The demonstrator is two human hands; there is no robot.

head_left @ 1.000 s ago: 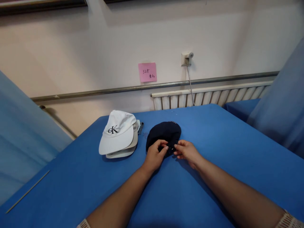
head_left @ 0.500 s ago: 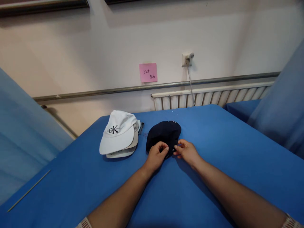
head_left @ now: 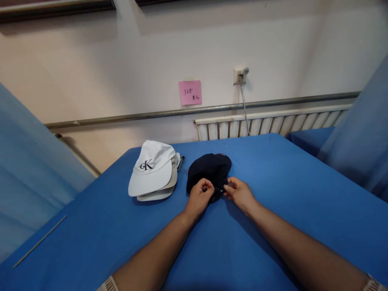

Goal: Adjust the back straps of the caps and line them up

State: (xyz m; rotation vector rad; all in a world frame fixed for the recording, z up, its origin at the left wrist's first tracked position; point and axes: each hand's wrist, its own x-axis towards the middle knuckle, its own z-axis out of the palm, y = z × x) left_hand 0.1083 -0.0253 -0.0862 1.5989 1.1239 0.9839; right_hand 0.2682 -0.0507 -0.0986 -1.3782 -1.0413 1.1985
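- Pinching at the near edge of the dark navy baseball cap (head_left: 206, 169), the left hand (head_left: 198, 197) has its thumb and fingers drawn together; the right hand (head_left: 240, 196) grasps the same edge from the other side, thumb and fingertips closed on it; a small gap parts the two hands.
- Between the fingertips lies the cap's dark strap (head_left: 217, 194), with small bright glints on it; whether it is fastened cannot be told; the cap rests on the blue-covered counter (head_left: 230, 250), near its far edge.
- Left of this cap, apart from it, sits a stack of caps; the white baseball cap (head_left: 155, 161) with black "CK" lettering is on top, its brim toward the near left; a beige brim (head_left: 171, 182) and a pale lower brim (head_left: 156, 197) jut out beneath.
- Farther out, a thin stick (head_left: 40, 241) lies slantwise at the counter's left side; pale blue curtains (head_left: 27, 173) hang at both sides.
- Beyond the counter are a white radiator (head_left: 265, 125) and a metal rail (head_left: 142, 116); above the rail, a pink handwritten note (head_left: 190, 92) and a wall socket (head_left: 238, 76) with a plugged-in cord (head_left: 244, 109).
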